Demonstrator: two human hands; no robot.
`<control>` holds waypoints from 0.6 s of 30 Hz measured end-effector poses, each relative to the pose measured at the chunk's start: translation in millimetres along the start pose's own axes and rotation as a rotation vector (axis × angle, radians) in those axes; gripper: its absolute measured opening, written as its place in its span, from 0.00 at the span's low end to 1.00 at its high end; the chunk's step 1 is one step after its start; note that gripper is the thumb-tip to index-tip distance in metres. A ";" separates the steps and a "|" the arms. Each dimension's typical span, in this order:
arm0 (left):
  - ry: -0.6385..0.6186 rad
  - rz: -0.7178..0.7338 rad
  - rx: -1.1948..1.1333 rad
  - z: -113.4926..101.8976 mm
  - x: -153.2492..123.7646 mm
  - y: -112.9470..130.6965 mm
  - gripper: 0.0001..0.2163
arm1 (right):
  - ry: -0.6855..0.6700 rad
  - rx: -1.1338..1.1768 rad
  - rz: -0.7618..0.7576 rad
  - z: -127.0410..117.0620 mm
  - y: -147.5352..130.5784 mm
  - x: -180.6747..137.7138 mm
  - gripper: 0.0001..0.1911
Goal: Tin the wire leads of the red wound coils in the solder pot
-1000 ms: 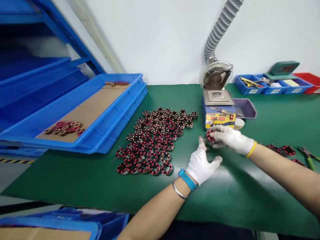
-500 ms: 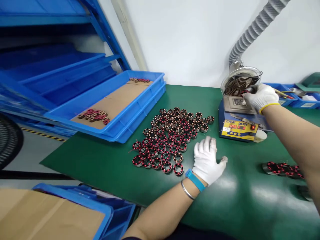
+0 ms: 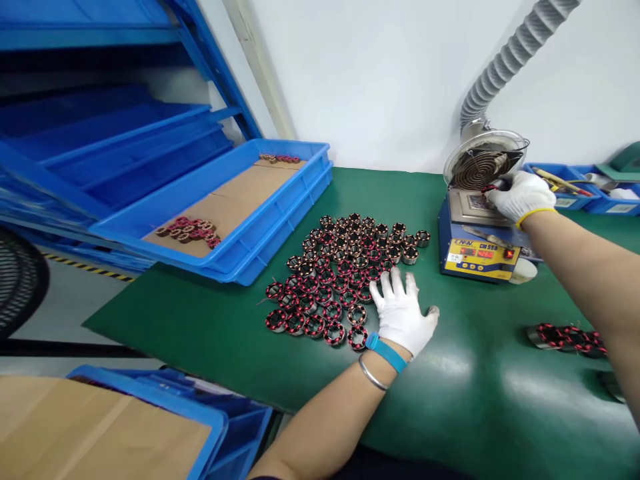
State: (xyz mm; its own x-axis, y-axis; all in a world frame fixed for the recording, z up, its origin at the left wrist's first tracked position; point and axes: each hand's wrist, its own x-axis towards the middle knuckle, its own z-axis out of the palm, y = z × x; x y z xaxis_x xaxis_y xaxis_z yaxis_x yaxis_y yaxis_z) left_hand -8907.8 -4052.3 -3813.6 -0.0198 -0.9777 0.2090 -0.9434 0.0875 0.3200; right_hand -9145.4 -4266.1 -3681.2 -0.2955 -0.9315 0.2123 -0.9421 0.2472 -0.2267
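Observation:
My left hand (image 3: 404,316), in a white glove, rests over the green table with its fingers spread and nothing in them. Its fingertips reach the right edge of a group of wire-wound motor stators (image 3: 333,311), red and copper coloured. My right hand (image 3: 526,197), also gloved, is closed on a stator (image 3: 491,189), mostly covered by the fingers. It holds this above the metal top of a blue and yellow solder pot (image 3: 479,259) with a red digital display. Just behind the held stator is a round wire-guarded fume hood (image 3: 477,171).
A blue tray (image 3: 280,230) lined with cardboard holds small stator clusters at the left. More stators (image 3: 567,337) lie near my right forearm. Blue bins (image 3: 565,200) with tools stand at the back right. A grey duct (image 3: 517,57) rises from the hood.
My left hand has shifted slightly left, its fingers spreading wider against the stators. My right hand stays over the solder pot, moved only a little.

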 end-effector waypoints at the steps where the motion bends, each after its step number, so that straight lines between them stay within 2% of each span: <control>1: 0.001 0.001 -0.001 -0.4 0.2 0.1 0.39 | 0.006 0.004 0.007 -0.5 0.0 1.1 0.26; 7: 0.001 0.001 0.014 -2.4 0.0 0.4 0.39 | 0.031 0.041 0.046 -5.8 2.2 4.4 0.26; 14: -0.015 0.009 0.025 -3.0 -1.0 0.2 0.38 | 0.023 0.061 0.004 -4.0 1.6 -9.7 0.24; 18: -0.023 0.033 0.044 -3.6 -1.4 0.4 0.38 | 0.106 0.156 0.037 -16.2 11.2 -10.4 0.33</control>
State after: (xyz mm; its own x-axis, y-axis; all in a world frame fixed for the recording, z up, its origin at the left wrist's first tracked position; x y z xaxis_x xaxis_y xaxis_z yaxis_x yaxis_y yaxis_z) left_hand -8907.0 -4050.2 -3810.5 -0.0586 -0.9785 0.1977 -0.9557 0.1122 0.2721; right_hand -9155.4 -4249.3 -3670.5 -0.3523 -0.8870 0.2985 -0.8966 0.2284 -0.3793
